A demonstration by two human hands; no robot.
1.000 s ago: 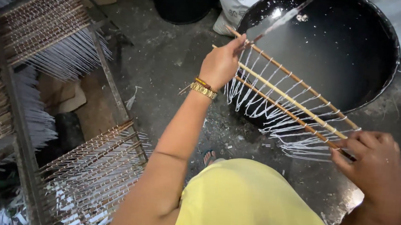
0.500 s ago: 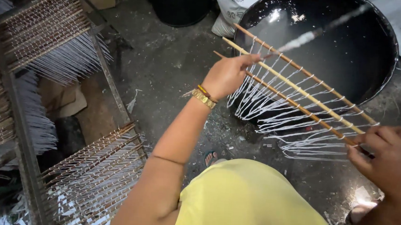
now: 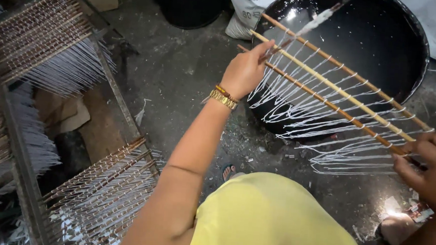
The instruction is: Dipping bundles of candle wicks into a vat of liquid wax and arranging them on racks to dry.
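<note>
My left hand (image 3: 245, 69), with a gold bracelet on its wrist, grips the near-left ends of three long wooden sticks (image 3: 338, 89). My right hand (image 3: 429, 168) holds their other ends at the right edge. Many thin white strings (image 3: 309, 120) hang in loops from the sticks. The sticks lie slanted across the front of a big black round basin (image 3: 365, 25) with a glossy dark inside.
A metal rack (image 3: 42, 31) at the left holds several rows of sticks with white strings; another loaded frame (image 3: 97, 201) lies lower left. A black tub (image 3: 185, 4) and a white sack (image 3: 242, 13) stand at the back. The grey floor is spattered white.
Both hands have carried the sticks down and toward me, away from the basin's middle. The strings now hang over the basin's front rim and the floor.
</note>
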